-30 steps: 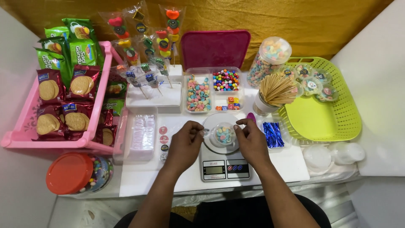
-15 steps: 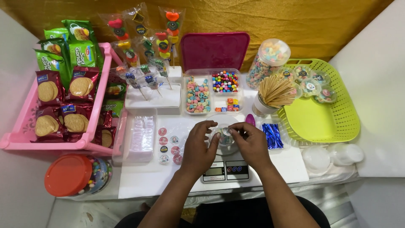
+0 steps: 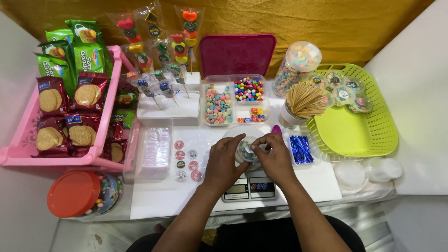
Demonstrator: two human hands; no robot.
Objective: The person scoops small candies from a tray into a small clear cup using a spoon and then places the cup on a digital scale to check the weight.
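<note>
Both hands meet over a small round clear candy cup (image 3: 246, 150) that sits above a digital kitchen scale (image 3: 249, 188). My left hand (image 3: 225, 161) cups its left side with curled fingers. My right hand (image 3: 273, 156) grips its right side and presses a round sticker on the lid. The cup holds pastel candies. Several round stickers (image 3: 186, 160) lie on a clear sheet just left of my left hand.
A divided clear box of coloured candies (image 3: 235, 100) sits behind the scale. Also present are a cup of wooden skewers (image 3: 303, 100), blue twist ties in a tray (image 3: 301, 149), a green basket (image 3: 359, 128) with filled cups, a pink crate of biscuit packs (image 3: 65, 116), an orange-lidded jar (image 3: 77, 193).
My hands have closed in from the sides of the scale onto the cup, and my right fingers now press on its lid.
</note>
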